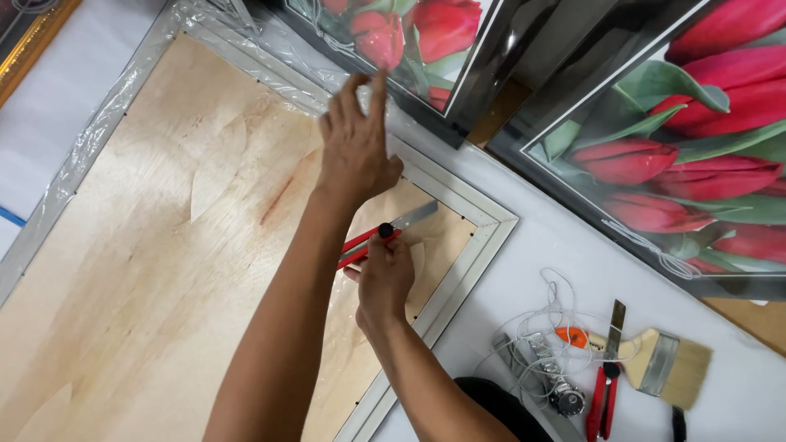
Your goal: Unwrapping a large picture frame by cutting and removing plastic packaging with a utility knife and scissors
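Paintbrush (665, 366) and string (550, 315) nearby, tulip pictures (671, 155) behind, right hand (385, 278) gripping red knife (385, 235), left hand (358, 147) open above wooden frame back (164, 245).

two bare hands are counted: the left hand (358, 147) and the right hand (385, 274). one red-handled utility knife with a silver blade (385, 232) is seen. one face-down picture frame with a plywood back and a silver-grey moulding (471, 262) is counted. two black-framed prints of red tulips (426, 49) (688, 155) are counted. one gold-coloured frame corner (29, 37) is seen. one flat wooden-handled paintbrush (655, 360) is counted, along with one pair of red-handled pliers (602, 401) and one tangle of white cord (540, 327).
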